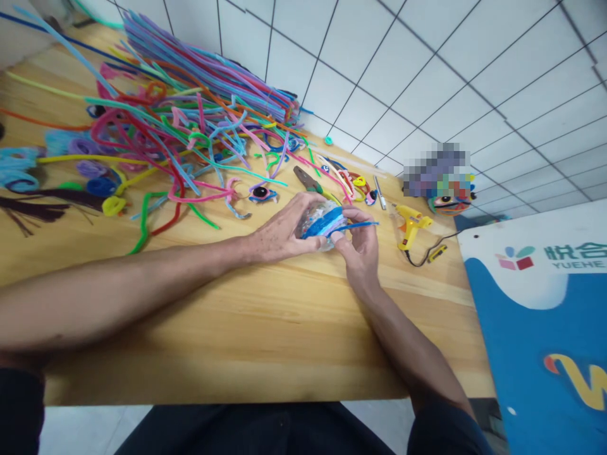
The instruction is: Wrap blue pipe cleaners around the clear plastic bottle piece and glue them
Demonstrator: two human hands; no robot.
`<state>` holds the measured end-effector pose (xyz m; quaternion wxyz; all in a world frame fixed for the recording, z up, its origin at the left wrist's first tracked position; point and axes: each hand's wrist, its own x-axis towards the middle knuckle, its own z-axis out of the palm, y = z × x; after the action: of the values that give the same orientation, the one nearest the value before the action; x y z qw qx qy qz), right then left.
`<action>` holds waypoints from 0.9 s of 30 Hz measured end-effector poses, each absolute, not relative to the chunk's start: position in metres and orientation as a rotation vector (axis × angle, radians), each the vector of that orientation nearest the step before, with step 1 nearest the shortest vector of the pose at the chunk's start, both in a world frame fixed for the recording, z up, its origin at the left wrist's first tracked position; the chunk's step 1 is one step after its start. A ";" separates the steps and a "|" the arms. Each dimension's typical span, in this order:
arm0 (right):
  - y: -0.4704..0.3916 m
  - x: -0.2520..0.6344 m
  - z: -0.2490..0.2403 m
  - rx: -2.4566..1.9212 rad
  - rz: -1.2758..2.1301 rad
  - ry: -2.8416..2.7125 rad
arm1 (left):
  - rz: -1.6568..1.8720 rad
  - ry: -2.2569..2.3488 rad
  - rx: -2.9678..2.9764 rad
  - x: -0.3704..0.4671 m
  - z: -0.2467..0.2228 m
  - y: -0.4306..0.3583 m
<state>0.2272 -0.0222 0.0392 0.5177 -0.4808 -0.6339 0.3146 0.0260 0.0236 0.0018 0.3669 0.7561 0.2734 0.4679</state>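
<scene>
Between my two hands is a rounded, clear-looking object (324, 221) wrapped with blue and lilac pipe cleaner. My left hand (284, 234) holds it from the left, thumb along its near side and fingers over the far side. On the right, my right hand (359, 245) pinches the wrap with thumb and fingers. A blue pipe cleaner end (364, 225) sticks out to the right past my right fingers. Just beyond the object lie pliers (308, 180), partly hidden behind my left hand.
Loose coloured pipe cleaners (175, 145) cover the table's left and back, with a large bundle (208, 69) by the tiled wall. A yellow glue gun (411, 224), a cutter (437, 254) and a colourful figure (453, 201) are on the right. An eye piece (262, 194) lies near my left hand.
</scene>
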 end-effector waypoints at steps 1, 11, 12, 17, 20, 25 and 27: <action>-0.022 0.228 0.039 -1.141 0.759 -1.518 | 1.207 0.700 1.943 0.026 0.001 0.024; -0.017 0.234 0.036 -1.185 0.843 -1.445 | 1.223 0.651 1.988 0.026 0.000 0.025; -0.016 0.235 0.036 -1.184 0.848 -1.445 | 1.223 0.651 1.993 0.026 0.000 0.026; -0.016 0.235 0.037 -1.170 0.875 -1.423 | 1.215 0.643 2.005 0.025 0.000 0.026; -0.016 0.235 0.039 -1.176 0.904 -1.382 | 1.231 0.622 2.011 0.025 0.001 0.025; -0.014 0.236 0.040 -1.173 0.968 -1.336 | 1.237 0.608 2.036 0.026 0.001 0.026; -0.013 0.236 0.040 -1.175 0.982 -1.333 | 1.240 0.605 2.041 0.025 0.000 0.025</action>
<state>0.2363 -0.0134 0.0397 0.5276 -0.4916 -0.5577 0.4110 0.0254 0.0254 0.0004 0.3325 0.7814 0.2315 0.4746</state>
